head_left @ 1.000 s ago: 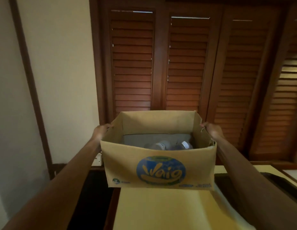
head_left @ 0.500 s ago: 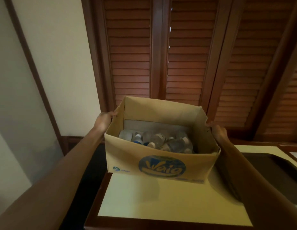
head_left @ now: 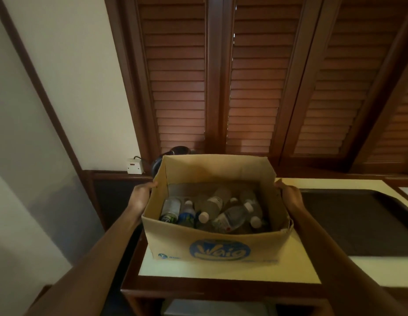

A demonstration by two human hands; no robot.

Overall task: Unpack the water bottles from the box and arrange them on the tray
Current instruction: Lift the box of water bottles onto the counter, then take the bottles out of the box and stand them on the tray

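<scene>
Lowered since a moment ago, the cardboard box (head_left: 217, 242) now sits at, or just above, the cream countertop (head_left: 221, 269). Your left hand (head_left: 141, 197) and right hand (head_left: 289, 197) clasp its opposite side walls, fingers curled over the edges, keeping it level. Water bottles (head_left: 221, 210) lie jumbled inside. Just right of the box lies the dark tray (head_left: 358, 224), bare and close enough for short transfers.

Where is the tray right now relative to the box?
In the head view, the dark tray lies flat on the cream countertop to the right of the cardboard box, just beyond the right hand gripping the box's side.
</scene>
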